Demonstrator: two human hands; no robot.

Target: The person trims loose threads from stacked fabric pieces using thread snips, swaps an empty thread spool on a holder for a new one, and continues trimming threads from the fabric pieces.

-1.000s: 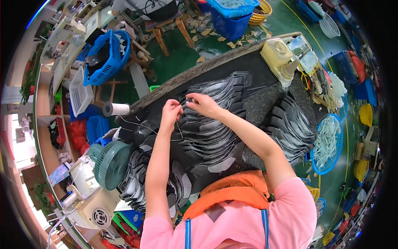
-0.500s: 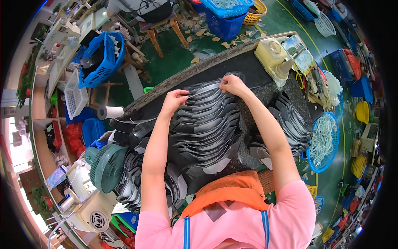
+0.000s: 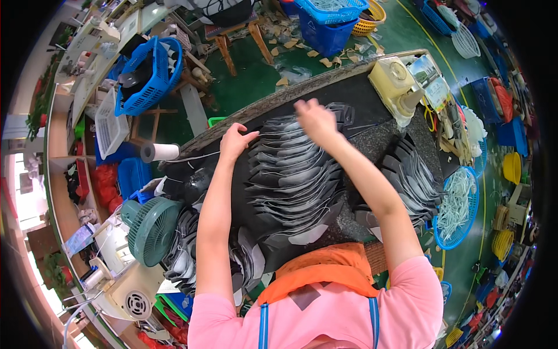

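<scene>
A long overlapping row of curved black and grey sheet pieces [image 3: 293,186], perhaps shoe-upper parts, lies fanned out on the dark worktable [image 3: 221,230]. At its far left corner is my left hand [image 3: 234,142], thumb and forefinger apart, with nothing visible between them. Over the far end of the row hovers my right hand [image 3: 317,122], blurred by motion, its fingertips not clear. Beyond it sits a small dark clear-wrapped bundle [image 3: 343,113]. A second fanned stack of similar pieces [image 3: 410,180] lies to the right of my right forearm.
A green fan [image 3: 154,231] and more grey pieces [image 3: 183,256] stand left of my arm. A pale strip runs from a white spool [image 3: 160,152] toward my left arm. At the far right are a cream machine [image 3: 389,78] and a blue basket of pale strips [image 3: 456,206].
My right hand has moved slightly left and toward me over the row. My left hand has drawn a little left, its thumb and forefinger now farther apart. The view has shifted slightly.
</scene>
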